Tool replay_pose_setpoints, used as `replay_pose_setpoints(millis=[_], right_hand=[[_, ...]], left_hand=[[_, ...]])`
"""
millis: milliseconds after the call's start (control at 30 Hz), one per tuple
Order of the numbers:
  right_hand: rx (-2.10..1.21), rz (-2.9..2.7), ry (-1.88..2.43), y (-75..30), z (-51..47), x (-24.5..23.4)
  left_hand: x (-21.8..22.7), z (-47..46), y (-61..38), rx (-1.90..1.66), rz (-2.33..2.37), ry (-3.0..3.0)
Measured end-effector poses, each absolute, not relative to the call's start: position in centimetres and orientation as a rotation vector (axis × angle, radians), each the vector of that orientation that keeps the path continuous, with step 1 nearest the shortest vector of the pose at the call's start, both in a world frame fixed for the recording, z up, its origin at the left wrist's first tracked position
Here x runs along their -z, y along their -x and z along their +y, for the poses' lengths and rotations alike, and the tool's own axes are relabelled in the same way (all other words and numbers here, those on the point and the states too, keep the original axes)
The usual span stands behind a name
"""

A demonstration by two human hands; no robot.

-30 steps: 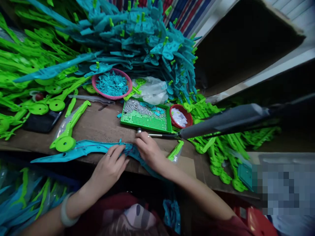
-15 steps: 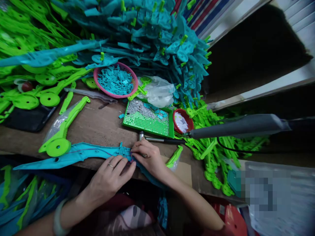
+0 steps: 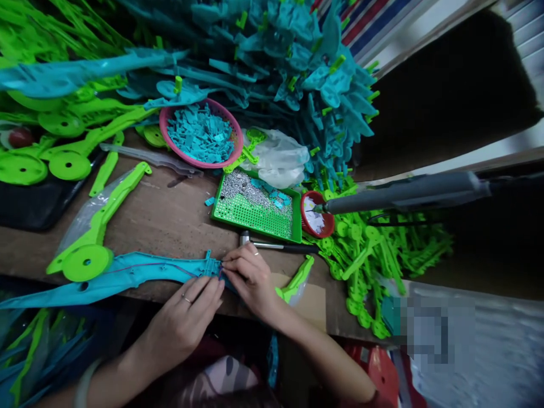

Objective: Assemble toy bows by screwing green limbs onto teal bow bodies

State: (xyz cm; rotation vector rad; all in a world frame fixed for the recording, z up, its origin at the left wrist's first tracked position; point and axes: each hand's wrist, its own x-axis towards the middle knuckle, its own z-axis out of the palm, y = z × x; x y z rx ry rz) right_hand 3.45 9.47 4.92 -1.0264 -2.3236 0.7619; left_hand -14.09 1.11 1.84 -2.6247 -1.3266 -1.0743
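A long curved blue plastic shell (image 3: 153,269) lies along the table's front edge, inner side up. Through it runs a thin purple wire (image 3: 147,264). My left hand (image 3: 182,317) is closed at the shell's near edge, fingertips pinched on the wire. From the right, my right hand (image 3: 255,283) meets it, thumb and fingers pinched at the wire beside a small ribbed section of the shell. The fingers hide the exact grip. A green plastic piece with a round disc (image 3: 88,263) overlaps the shell's left part.
Behind the hands lie a hammer (image 3: 276,246), a green tray (image 3: 255,218) of small metal parts, a pink basket (image 3: 238,133) of blue pieces and a red bowl (image 3: 327,226). A grey powered screwdriver (image 3: 403,195) hangs at right. Blue and green parts are piled behind.
The view has shifted a little, so the shell and table things sit differently in frame. My right fingers have drawn in closer together; both hands stay at the same spot on the shell.
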Motion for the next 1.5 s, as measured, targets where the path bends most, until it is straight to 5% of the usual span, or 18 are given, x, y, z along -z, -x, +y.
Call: replay_pose_setpoints(millis=[500,833,1267,1500], right_hand=[[-0.887,-2.494,1.026,-5.3,10.7,-6.5],[-0.302,-2.673,1.135,-6.4,6.6,-5.9],[-0.364,-2.613,1.060,-7.1,6.7,-5.5],[-0.371,-2.637,1.050,-7.2,6.8,-5.1]], left_hand=[[-1.2,0.7,13.5,1.026,-1.427,2.608],[-2.3,1.5,12.5,0.898,-1.562,2.617],[-2.5,1.1,13.0,0.998,-1.682,2.583],[-2.9,0.9,13.4,0.777,-1.647,2.535]])
